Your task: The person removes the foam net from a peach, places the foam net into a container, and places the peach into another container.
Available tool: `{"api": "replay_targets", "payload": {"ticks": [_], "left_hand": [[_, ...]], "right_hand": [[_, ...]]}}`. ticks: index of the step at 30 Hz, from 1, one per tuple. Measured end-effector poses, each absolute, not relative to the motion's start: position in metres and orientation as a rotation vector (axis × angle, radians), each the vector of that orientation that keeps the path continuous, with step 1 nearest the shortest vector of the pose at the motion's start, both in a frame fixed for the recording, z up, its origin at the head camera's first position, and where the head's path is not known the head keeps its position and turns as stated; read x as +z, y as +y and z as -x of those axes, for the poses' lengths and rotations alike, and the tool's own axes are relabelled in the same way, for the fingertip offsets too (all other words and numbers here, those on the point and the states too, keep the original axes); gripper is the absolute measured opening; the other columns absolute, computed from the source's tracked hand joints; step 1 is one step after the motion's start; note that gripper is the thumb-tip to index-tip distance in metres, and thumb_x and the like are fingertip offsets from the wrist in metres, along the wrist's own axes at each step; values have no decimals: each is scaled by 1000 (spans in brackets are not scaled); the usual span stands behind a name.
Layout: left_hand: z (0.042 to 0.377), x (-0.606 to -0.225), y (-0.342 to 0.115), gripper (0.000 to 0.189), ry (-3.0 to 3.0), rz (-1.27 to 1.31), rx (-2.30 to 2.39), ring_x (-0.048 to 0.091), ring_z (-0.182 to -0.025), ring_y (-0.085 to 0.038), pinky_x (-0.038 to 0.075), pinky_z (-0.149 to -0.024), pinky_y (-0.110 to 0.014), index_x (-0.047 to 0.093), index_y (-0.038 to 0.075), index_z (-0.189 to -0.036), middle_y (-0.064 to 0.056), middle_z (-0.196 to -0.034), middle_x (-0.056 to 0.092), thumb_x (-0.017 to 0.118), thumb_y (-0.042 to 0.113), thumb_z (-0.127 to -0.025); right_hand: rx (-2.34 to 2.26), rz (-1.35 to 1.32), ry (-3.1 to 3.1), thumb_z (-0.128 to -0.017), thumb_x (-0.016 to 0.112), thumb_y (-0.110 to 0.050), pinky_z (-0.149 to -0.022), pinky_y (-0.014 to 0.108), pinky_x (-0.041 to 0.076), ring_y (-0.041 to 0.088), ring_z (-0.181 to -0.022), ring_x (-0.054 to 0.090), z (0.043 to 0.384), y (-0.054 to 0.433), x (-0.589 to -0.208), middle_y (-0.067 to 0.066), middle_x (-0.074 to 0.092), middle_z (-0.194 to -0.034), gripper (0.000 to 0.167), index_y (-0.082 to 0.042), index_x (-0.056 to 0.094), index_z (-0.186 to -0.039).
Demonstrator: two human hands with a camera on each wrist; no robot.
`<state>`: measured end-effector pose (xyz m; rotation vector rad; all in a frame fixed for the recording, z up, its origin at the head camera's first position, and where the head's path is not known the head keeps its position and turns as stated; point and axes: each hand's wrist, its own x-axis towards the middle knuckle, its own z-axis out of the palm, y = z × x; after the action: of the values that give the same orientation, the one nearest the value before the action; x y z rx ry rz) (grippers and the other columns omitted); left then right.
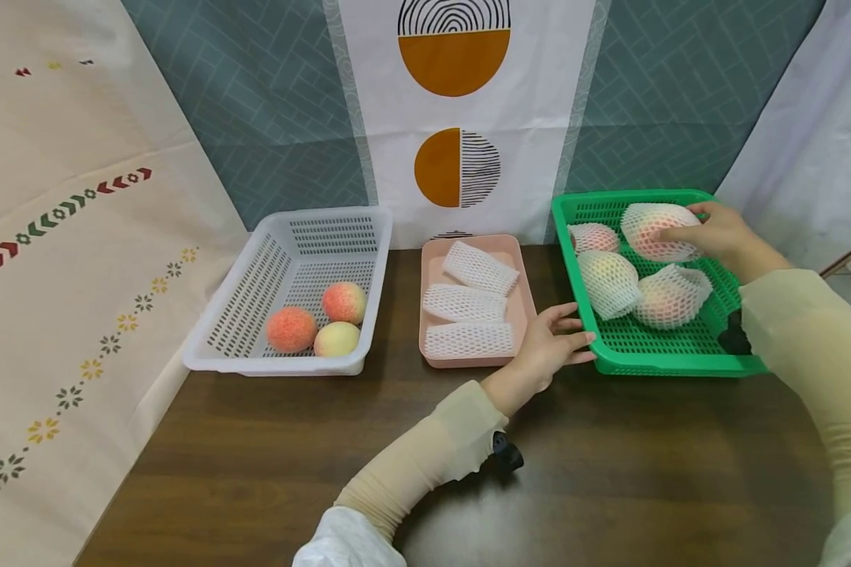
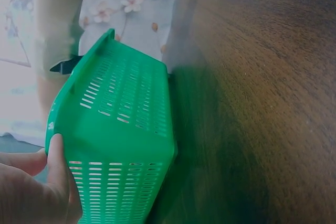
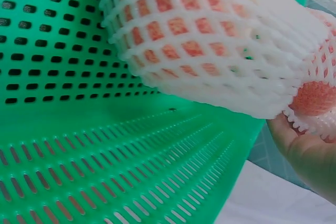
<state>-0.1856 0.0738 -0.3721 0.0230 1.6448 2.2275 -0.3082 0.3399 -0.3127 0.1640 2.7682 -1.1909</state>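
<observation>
In the head view my right hand (image 1: 726, 236) grips a peach in a white foam net (image 1: 655, 230) over the back of the green basket (image 1: 716, 364). Its fingers (image 3: 310, 156) curl round this fruit in the right wrist view, where another netted peach (image 3: 184, 40) fills the foreground. Several other netted fruits, one of them a yellowish peach (image 1: 608, 282), lie in the basket. My left hand (image 1: 544, 346) touches the basket's left rim with its fingers extended; the left wrist view shows a finger (image 2: 56, 166) against the green wall.
A pink tray (image 1: 432, 272) between the baskets holds three white foam nets (image 1: 466, 302). On the left, a white basket (image 1: 241, 311) contains three bare peaches (image 1: 292, 329). Both baskets and the tray stand on a dark wooden table (image 1: 269, 457), with a patterned cloth (image 1: 298, 102) behind.
</observation>
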Motion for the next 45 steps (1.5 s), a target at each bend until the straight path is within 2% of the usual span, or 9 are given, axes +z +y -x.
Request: {"api": "replay_targets", "payload": {"ticks": [7, 23, 28, 33, 40, 45], "left_hand": [[187, -374, 73, 50, 1645, -20, 2222, 65, -100, -34, 56, -79, -41, 47, 2, -134, -7, -100, 56, 60, -9, -87], [190, -367, 72, 50, 1639, -20, 2219, 65, -98, -33, 55, -80, -43, 47, 1, -134, -6, -99, 55, 61, -8, -87], [190, -366, 71, 51, 1634, -17, 2218, 65, -99, -33, 56, -80, -42, 46, 1, -135, -6, -99, 55, 61, -8, -87], [190, -367, 71, 51, 1631, -18, 2216, 65, -99, -34, 55, -81, -42, 46, 1, -135, -7, -99, 55, 61, -9, -87], [189, -368, 72, 50, 1626, -12, 2204, 65, -98, -33, 55, -81, -44, 47, 1, -134, -6, -99, 54, 61, -8, -87], [188, -367, 72, 51, 1624, -17, 2198, 64, -99, -36, 55, -82, -45, 45, 1, -135, -7, -99, 54, 60, -9, -87]], "right_hand": [[-1170, -130, 2765, -84, 64, -51, -89, 55, 40, 43, -115, 34, 307, 335, -306, 36, 21, -141, 100, 9, 14, -146], [-1136, -74, 2789, -84, 64, -51, -86, 52, 41, 42, -112, 35, 303, 327, -278, 34, 26, -136, 97, 6, 15, -146], [-1109, -61, 2795, -85, 64, -50, -76, 39, 45, 40, -109, 37, 302, 325, -270, 33, 28, -135, 96, 5, 16, -147], [-1098, -47, 2783, -85, 64, -49, -77, 39, 43, 39, -109, 37, 298, 322, -264, 32, 29, -132, 97, 5, 14, -148], [-1085, 0, 2771, -86, 64, -46, -66, 22, 44, 33, -105, 40, 292, 322, -262, 28, 32, -130, 93, 6, 17, -147], [-1089, 34, 2751, -87, 64, -44, -66, 18, 43, 29, -105, 43, 285, 321, -262, 29, 30, -136, 91, 5, 16, -148]]}}
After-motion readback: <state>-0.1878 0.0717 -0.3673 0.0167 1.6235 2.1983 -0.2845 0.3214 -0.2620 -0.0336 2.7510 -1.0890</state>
